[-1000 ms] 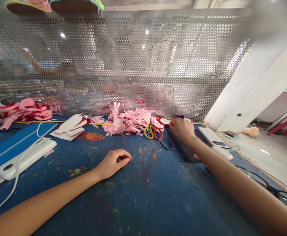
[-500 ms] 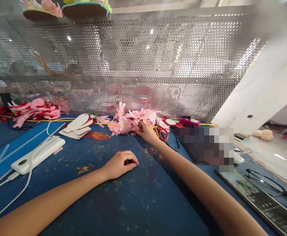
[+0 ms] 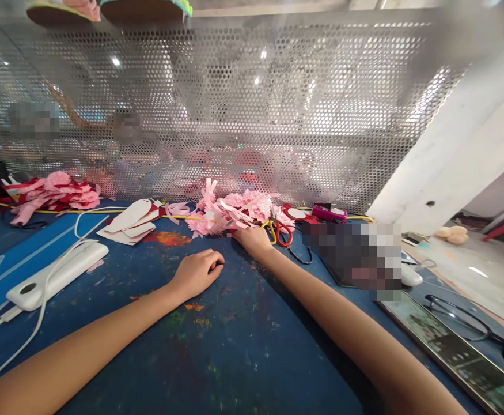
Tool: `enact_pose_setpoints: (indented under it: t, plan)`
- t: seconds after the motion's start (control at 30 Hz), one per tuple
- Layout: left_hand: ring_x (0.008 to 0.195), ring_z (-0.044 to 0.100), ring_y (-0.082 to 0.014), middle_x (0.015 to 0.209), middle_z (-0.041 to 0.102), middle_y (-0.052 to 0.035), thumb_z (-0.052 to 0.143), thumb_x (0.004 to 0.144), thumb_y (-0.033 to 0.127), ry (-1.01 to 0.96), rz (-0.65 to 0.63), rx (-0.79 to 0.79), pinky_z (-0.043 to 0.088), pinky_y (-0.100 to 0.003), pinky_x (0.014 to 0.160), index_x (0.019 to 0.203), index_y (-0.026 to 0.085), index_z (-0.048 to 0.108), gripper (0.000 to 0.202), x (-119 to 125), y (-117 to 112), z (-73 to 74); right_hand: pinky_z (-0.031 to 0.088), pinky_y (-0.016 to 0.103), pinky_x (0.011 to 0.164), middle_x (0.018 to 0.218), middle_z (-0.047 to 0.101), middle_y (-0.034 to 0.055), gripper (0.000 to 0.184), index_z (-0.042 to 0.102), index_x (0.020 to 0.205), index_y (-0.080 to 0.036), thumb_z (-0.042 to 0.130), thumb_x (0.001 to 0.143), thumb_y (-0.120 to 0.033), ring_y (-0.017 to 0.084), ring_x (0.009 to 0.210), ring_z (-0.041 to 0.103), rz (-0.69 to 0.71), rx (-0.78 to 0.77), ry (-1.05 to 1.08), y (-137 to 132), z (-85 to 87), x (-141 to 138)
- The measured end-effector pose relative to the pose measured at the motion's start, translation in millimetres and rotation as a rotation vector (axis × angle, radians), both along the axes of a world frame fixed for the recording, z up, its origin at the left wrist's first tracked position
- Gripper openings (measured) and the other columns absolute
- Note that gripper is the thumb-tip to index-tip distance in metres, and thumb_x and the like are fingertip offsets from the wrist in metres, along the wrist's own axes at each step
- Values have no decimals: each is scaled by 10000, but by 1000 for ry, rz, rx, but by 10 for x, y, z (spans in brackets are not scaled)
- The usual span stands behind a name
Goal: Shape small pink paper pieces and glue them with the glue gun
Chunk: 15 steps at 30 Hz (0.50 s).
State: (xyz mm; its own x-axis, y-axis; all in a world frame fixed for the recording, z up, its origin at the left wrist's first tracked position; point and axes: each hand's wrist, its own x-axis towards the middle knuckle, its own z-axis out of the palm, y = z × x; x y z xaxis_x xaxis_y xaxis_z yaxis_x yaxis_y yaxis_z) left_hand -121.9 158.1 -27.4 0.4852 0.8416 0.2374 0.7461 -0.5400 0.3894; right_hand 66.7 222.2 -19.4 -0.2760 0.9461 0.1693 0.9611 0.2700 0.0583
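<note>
My right hand [image 3: 252, 239] reaches forward to the front edge of a pile of pink fringed paper pieces [image 3: 238, 208]. Its fingertips are tucked among the pink strips, so the grip is hidden. My left hand [image 3: 197, 272] rests on the paint-stained blue table [image 3: 234, 351] with its fingers loosely curled and nothing in them. It lies a little short of the pile and to the left of my right wrist. Scissors with red and yellow handles [image 3: 281, 233] lie just right of my right hand.
White cut-out shapes [image 3: 126, 222] lie left of the pile; a white power bank [image 3: 57, 274] with cable sits further left. Another pink and red heap [image 3: 48, 193] is far left. A magenta object [image 3: 329, 213], a dark flat device [image 3: 450, 351] and glasses [image 3: 472, 325] are at right. A perforated metal screen [image 3: 277, 115] closes the back.
My right hand moved left from the far right of the table to the pink pile, then drew slightly toward me. My left hand shifted a little forward and left.
</note>
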Motion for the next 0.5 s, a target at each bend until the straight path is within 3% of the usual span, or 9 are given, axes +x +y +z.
enact_pose_setpoints:
  t: [0.17, 0.3, 0.4, 0.5]
  plan:
    - [628, 546, -131, 721, 577, 26, 486, 825, 272, -9, -12, 6, 340, -227, 558, 880, 243, 618, 146, -3, -23, -10, 482, 389, 835, 1072, 607, 63, 272, 581, 1059, -160, 496, 893, -357, 169, 940, 592, 22, -12, -7, 37, 26, -29]
    - [640, 558, -131, 798, 618, 2, 455, 846, 270, -110, -14, -24, 394, -241, 603, 844, 223, 632, 183, -23, 2, -1, 462, 352, 784, 918, 673, 102, 266, 639, 965, -133, 428, 922, -290, 203, 890, 625, 37, 14, 52, -127, 37, -2]
    - [725, 605, -160, 854, 648, -38, 483, 837, 286, -418, -60, -236, 455, -253, 639, 896, 192, 635, 188, 17, -21, 15, 432, 283, 705, 813, 701, 115, 325, 665, 960, -157, 377, 932, -304, 216, 820, 650, 57, 39, 146, -445, 47, 77]
    - [789, 627, -174, 867, 651, -49, 576, 787, 286, -701, -148, -481, 499, -266, 684, 1024, 184, 616, 261, 164, -115, 46, 407, 216, 607, 771, 703, 56, 344, 641, 1021, -191, 351, 941, -356, 152, 688, 641, 55, 51, 267, -883, 51, 192]
